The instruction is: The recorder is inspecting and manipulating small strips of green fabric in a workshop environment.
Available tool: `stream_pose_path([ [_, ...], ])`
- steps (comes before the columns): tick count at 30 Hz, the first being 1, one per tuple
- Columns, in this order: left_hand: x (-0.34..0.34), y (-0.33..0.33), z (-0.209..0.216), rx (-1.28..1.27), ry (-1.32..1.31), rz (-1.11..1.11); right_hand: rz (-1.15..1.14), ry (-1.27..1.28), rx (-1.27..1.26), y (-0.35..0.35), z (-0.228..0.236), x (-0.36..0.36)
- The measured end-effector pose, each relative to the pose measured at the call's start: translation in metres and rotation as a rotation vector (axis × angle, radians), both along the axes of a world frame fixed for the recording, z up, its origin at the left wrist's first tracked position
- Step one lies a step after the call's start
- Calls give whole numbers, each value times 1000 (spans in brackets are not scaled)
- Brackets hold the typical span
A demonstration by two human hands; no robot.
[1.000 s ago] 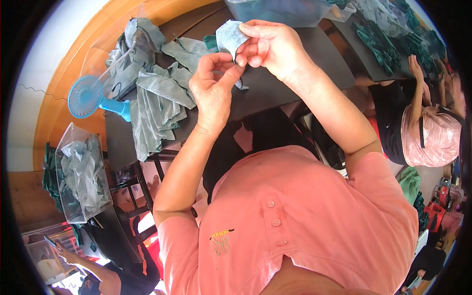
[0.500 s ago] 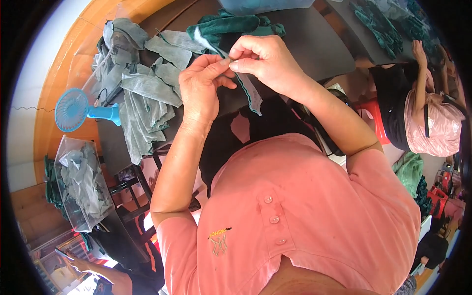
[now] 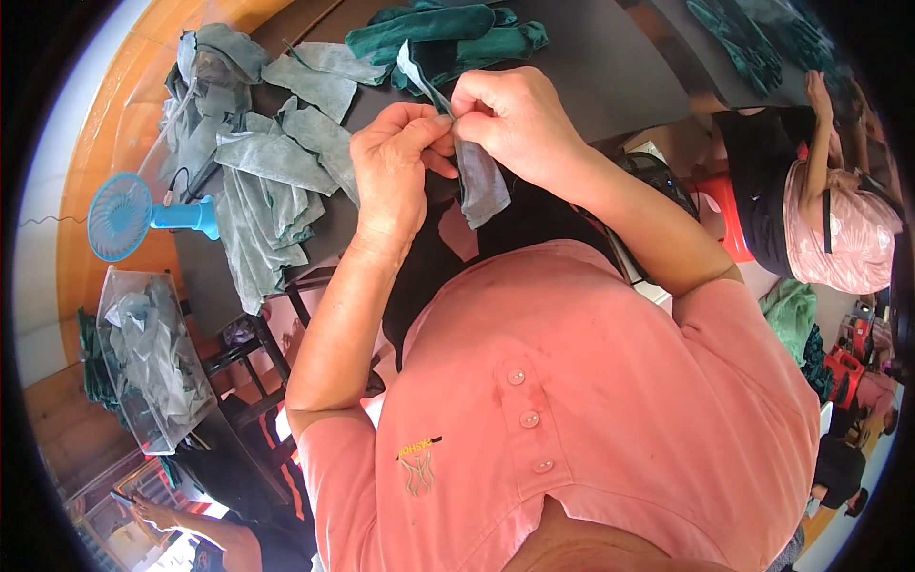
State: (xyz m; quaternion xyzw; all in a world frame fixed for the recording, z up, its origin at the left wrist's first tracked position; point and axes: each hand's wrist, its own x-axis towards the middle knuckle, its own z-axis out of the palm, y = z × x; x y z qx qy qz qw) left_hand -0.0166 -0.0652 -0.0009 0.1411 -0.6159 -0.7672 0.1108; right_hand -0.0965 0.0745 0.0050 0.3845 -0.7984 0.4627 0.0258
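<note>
Between my two hands hangs a narrow folded strip of grey-green fabric [image 3: 484, 186], its darker green side showing along the edge. My left hand [image 3: 396, 157] pinches it near the middle with thumb and forefinger, the other fingers curled. Right beside it, my right hand [image 3: 505, 119] grips the same strip between thumb and bent fingers. One end of the strip sticks up past my fingertips; the other hangs down toward my lap. On the dark table [image 3: 591, 76], several loose grey-green fabric pieces [image 3: 272, 162] lie left of my hands, and dark green velvety pieces [image 3: 448, 38] lie beyond them.
A small blue fan [image 3: 124, 217] stands at the table's left edge. Lower left, a clear bin [image 3: 152, 357] holds more grey fabric. At the right, a person in a pink top [image 3: 839, 229] works by green fabric [image 3: 734, 43]. Another person's hand [image 3: 152, 513] shows at lower left.
The hanging end of the strip has turned, showing more of its grey face. My hands keep their pinch, close together. The whole view has shifted slightly.
</note>
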Motion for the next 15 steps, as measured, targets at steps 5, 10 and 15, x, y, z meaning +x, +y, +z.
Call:
stream_pose_path([
  [5,1,-1,0,8,-14,-46,132,-297,-133,4,-7,-12],
  [10,5,3,8,120,-50,-14,230,-706,-267,9,1,-9],
  [15,7,8,11,-59,-42,-50,206,-698,-316,12,2,-6],
])
